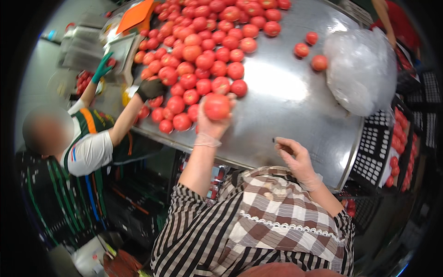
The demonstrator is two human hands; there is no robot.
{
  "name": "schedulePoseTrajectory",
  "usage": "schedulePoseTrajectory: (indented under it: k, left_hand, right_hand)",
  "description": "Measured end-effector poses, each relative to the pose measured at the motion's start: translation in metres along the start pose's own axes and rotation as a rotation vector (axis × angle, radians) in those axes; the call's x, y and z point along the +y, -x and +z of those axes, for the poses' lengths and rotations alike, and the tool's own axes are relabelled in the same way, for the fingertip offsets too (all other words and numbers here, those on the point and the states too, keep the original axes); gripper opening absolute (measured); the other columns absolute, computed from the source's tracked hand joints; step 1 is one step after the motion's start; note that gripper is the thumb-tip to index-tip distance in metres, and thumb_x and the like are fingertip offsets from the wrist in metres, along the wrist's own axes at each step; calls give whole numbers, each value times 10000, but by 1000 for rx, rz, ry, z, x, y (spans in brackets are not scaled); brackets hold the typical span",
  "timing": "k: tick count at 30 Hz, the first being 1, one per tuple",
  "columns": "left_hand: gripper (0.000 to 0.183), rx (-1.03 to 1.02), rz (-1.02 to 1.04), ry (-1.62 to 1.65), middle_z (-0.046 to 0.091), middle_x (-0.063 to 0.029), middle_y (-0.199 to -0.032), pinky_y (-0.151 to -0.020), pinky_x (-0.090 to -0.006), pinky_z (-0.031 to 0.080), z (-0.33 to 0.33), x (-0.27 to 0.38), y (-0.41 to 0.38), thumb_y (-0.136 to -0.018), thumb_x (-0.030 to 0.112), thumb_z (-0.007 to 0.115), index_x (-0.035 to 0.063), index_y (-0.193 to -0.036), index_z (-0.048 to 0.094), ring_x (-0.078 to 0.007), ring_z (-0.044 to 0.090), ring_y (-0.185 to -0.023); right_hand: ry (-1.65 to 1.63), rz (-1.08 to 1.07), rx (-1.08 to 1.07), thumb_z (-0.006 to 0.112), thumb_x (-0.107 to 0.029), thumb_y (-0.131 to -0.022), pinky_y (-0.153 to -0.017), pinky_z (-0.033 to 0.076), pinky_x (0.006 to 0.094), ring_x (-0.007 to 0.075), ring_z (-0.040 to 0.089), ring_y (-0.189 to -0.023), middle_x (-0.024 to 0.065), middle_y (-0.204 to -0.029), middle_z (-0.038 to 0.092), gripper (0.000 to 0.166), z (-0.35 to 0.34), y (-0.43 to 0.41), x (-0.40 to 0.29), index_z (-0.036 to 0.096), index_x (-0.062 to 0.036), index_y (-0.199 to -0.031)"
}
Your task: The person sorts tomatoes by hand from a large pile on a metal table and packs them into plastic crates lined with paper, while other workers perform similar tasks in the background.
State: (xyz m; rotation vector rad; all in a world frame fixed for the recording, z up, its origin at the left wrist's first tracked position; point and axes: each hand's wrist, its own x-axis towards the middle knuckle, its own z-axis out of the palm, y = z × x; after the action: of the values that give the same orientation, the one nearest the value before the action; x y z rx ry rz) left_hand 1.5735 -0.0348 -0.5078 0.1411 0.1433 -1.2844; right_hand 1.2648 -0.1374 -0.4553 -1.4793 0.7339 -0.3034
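A large red tomato (217,106) rests in my left hand (210,127), which wears a thin clear glove and has its fingers curled around the fruit. It is held over the near edge of a broad pile of tomatoes (204,60) on the stainless steel table (266,114). My right hand (298,161), also in a clear glove, hovers by the table's front edge with bent fingers apart. A tiny dark speck shows at its index fingertip; what it is cannot be made out.
Three loose tomatoes (301,50) lie beside a big clear plastic bag (361,71). Black plastic crates (372,149) stand at the right. On the left, a co-worker in gloves (152,89) reaches into the pile near a scale (121,52). Another person's arm (386,20) shows at top right.
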Motion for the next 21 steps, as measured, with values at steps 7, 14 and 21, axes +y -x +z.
schedulePoseTrajectory:
  k: [7,14,21]
  left_hand:
    - [337,579,774,-1846,728,-125,-1071,-890,-396,597,-42,114,-12,-895,154,739,-9,-1177,652,-232,696,-975]
    - [551,848,878,-1948,687,-178,-1112,-801,-371,608,-65,265,-10,-841,152,851,-1,-1303,592,-224,696,-885]
    - [520,776,885,-1712,634,-187,-1218,-986,-433,526,-39,227,-34,-951,274,703,3,-1362,535,-273,636,-1102]
  right_hand:
    - [99,-84,29,663,-168,-960,-850,552,320,195,680,-930,118,-1073,712,295,-7,5,-5,695,-41,-1225]
    - [-13,-99,108,662,-140,-963,-900,558,327,202,696,-997,112,-1119,721,327,-36,24,-7,684,-41,-1273]
    - [237,-405,596,677,-72,-916,-825,573,341,254,707,-915,114,-1075,730,259,-172,90,-3,715,-41,-1170]
